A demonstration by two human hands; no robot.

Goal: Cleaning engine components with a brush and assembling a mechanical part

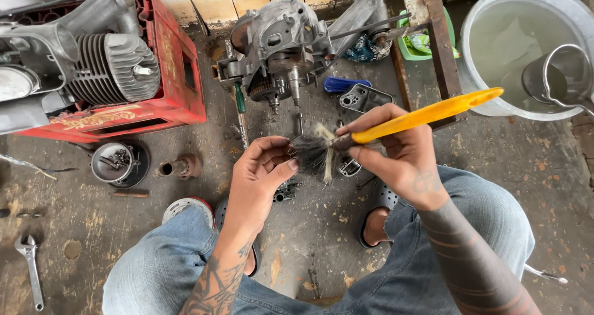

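— Left hand [263, 169]?
— Curled in, at 9 o'clock from the brush [396, 124]. Thumb and fingertips pinched on a small part, mostly hidden by bristles. Cannot tell what kind.

— Right hand [396, 151]?
— Wrapped tight round the brush, just above the hairs. Fingers pressed together, thumb on top.

— And the brush?
— Long yellow plastic handle, smooth, pointing to 2 o'clock. Dark, messy bristles with some pale ones, fluffed out, touching the left fingertips. Right in the middle, over the floor.

— Behind it?
— Grey metal engine [278, 43] at 12 o'clock, lumpy and greasy. Red crate [176, 92] at 10 o'clock, with a ribbed metal cylinder [114, 67] on it. Big round basin [476, 18] of cloudy water at 2 o'clock, shiny cup [557, 77] inside.

— Down low?
— Wrench [30, 268] at 8 o'clock, on the rough, stained floor. Blue jeans [161, 265] on both knees.
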